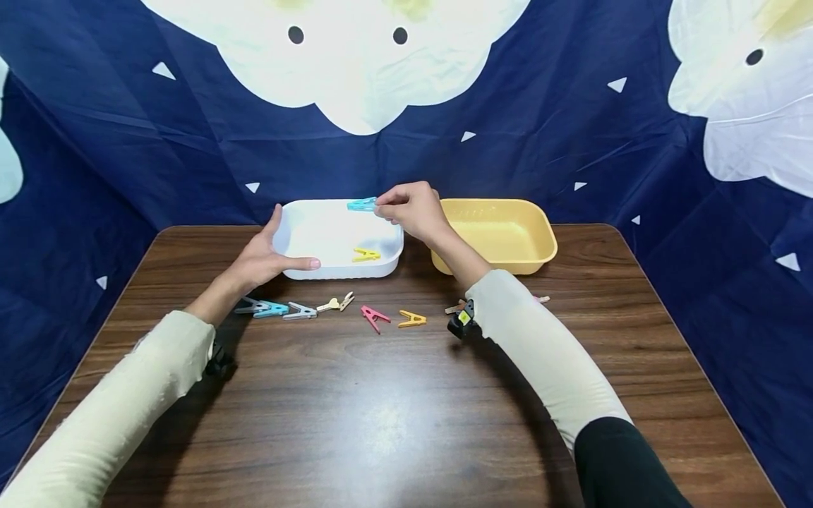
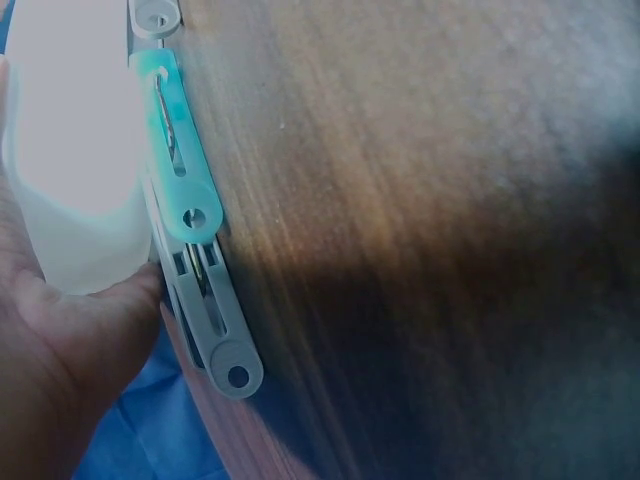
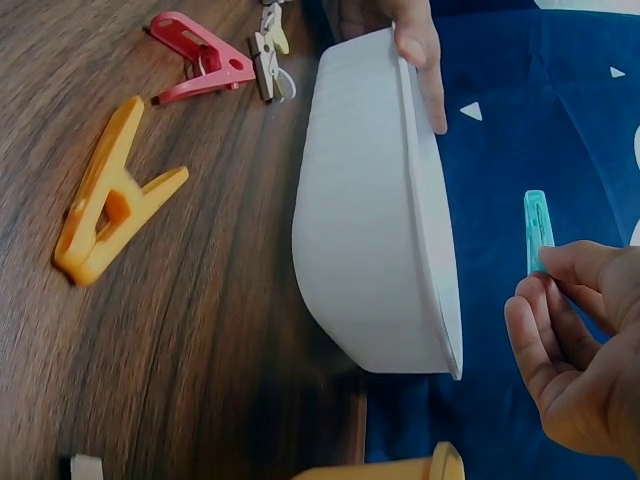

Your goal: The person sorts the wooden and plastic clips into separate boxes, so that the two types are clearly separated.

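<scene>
My right hand point(image 1: 413, 208) pinches a light-blue clothespin point(image 1: 362, 204) between thumb and fingertips, over the far right part of a white basin point(image 1: 282, 243). The right wrist view shows this clothespin upright, above the basin's rim. My left hand point(image 1: 260, 257) holds the basin's left end, its thumb over the front rim and its fingers along the left side. A yellow clothespin point(image 1: 366, 255) lies inside the basin. Close below the left hand, a teal clothespin point(image 2: 180, 150) and a grey clothespin point(image 2: 235, 360) lie on the table.
A yellow basin point(image 1: 546, 247) stands to the right of the white one. In front lie a pink clothespin point(image 1: 375, 317), an orange clothespin point(image 1: 413, 319), another grey clothespin point(image 1: 300, 311) and small wooden clothespins point(image 1: 346, 301). A blue patterned cloth point(image 1: 546, 155) hangs behind the table point(image 1: 317, 395).
</scene>
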A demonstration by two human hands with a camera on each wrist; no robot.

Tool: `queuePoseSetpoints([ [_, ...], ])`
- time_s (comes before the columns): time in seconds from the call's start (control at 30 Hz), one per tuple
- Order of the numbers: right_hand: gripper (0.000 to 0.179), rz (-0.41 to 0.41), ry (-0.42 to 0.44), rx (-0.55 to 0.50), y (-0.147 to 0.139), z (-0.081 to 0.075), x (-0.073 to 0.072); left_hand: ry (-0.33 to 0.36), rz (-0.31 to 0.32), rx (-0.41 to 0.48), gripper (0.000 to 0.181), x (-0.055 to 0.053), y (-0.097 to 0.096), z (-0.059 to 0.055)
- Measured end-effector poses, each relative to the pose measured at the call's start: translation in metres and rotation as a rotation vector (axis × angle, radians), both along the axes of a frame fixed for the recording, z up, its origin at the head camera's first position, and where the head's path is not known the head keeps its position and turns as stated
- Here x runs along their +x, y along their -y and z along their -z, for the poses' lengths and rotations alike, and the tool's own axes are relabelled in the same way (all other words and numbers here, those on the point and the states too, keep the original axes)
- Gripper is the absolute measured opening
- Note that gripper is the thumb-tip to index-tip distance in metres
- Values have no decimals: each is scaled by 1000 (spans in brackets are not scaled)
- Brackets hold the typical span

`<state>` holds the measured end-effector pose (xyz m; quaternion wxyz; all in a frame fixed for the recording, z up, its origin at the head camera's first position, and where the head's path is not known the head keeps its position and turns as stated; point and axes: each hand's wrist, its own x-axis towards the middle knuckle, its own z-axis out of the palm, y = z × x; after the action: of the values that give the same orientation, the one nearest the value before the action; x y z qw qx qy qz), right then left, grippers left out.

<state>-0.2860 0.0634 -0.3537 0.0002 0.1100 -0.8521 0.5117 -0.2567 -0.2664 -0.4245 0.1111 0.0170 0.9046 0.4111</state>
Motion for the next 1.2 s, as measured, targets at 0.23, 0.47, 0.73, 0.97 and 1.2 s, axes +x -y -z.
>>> queuePoseSetpoints([
  [0.23,9,31,38,18,14,2,-7,10,6,-5,154,-2,1,-1],
  [0.47,8,38,75,34,14,6,-7,9,3,9,155,-1,-1,1],
  [0.73,8,10,60,21,-4,6,0,4,3,12,156,0,0,0],
  [0.97,11,-4,60,-3,-20,-1,8,10,3,8,156,-1,2,-1],
  [1.2,11,-48,31,1,-37,-4,19,12,4,3,157,-1,2,-2],
])
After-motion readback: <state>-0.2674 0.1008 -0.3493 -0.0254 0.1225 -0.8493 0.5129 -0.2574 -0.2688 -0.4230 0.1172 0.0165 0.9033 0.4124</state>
